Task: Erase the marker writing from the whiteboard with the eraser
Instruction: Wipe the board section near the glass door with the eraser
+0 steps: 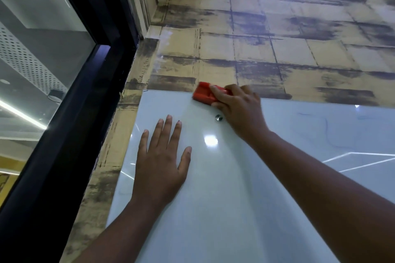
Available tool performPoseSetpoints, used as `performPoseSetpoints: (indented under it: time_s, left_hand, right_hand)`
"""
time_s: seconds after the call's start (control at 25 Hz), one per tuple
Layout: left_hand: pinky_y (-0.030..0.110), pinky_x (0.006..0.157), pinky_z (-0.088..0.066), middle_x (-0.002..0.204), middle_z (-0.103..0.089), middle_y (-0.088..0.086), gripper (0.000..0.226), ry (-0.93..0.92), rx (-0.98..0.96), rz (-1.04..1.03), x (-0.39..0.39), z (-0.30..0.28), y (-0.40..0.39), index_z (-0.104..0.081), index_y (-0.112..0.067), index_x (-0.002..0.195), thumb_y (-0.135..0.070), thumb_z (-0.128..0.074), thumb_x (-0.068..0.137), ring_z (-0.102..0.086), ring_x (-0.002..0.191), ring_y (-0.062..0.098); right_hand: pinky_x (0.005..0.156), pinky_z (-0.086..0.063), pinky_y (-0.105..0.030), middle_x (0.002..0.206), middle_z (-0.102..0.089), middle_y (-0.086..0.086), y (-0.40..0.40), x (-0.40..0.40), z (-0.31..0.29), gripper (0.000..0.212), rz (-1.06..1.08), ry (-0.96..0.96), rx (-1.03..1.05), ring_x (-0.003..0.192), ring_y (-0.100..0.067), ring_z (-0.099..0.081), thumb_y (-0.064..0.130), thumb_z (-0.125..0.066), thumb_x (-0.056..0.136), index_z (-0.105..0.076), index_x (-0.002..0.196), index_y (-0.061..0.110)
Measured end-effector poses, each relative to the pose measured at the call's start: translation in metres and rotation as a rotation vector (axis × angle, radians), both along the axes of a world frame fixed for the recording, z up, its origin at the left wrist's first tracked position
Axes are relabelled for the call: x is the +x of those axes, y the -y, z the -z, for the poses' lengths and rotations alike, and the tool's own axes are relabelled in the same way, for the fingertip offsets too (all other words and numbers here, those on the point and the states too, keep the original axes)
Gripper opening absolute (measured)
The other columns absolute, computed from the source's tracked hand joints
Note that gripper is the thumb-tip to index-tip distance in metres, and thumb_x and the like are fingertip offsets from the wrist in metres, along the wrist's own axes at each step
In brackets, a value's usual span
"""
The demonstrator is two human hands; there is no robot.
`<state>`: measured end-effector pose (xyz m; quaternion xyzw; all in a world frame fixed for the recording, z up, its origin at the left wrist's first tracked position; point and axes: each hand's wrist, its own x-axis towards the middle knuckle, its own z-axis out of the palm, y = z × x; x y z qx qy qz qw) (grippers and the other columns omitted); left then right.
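Fingers of the left hand [160, 162] are lying straight and spread, palm pressing flat on the glossy whiteboard [213, 209] near its left edge. Farther up, the right hand [239, 109] is gripping the red eraser [203, 93], fingers curling over its top, and the eraser is sitting against the board's top edge, near the upper left corner. A small metal stud [218, 117] is showing just below that hand. Faint marker lines [326, 128] are trailing off to the right. Beyond, a tan streaked wall [277, 38] is rising; a dark-framed window [53, 70] is standing at left.
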<state>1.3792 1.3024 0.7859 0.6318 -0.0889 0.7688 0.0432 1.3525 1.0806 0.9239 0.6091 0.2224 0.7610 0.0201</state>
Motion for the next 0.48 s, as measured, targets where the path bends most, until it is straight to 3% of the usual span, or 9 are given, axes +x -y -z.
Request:
performPoseSetpoints:
  time_s: [0.08,0.24,0.48]
  left_hand:
    - [0.050,0.133,-0.012,0.177,-0.018,0.002,0.069,-0.004,0.000,0.003,-0.001,0.001,0.000,-0.026,-0.021,0.168,-0.053,-0.024,0.107,-0.015,0.164,0.019]
    - [0.050,0.132,-0.013,0.177,-0.018,0.002,0.070,-0.016,0.001,-0.015,0.000,0.001,0.000,-0.026,-0.020,0.168,-0.053,-0.023,0.107,-0.015,0.164,0.020]
    - [0.059,0.128,-0.017,0.174,-0.025,0.009,0.069,0.003,-0.035,-0.025,-0.003,0.003,0.007,-0.034,-0.013,0.165,-0.048,-0.027,0.106,-0.023,0.162,0.028]
  right_hand:
    - [0.087,-0.040,-0.046,0.123,-0.065,-0.010,0.038,0.005,0.006,0.049,-0.033,0.028,0.113,0.106,-0.038,-0.056,0.051,-0.049,0.101,-0.057,0.146,0.033]
    - [0.080,-0.042,-0.045,0.118,-0.066,-0.014,0.114,0.004,0.025,0.048,0.042,0.047,0.243,0.102,-0.038,-0.057,0.043,-0.061,0.101,-0.059,0.145,0.025]
    - [0.078,-0.045,-0.045,0.117,-0.064,-0.013,0.152,0.004,0.073,0.047,0.023,0.031,0.270,0.100,-0.038,-0.057,0.043,-0.047,0.103,-0.063,0.142,0.023]
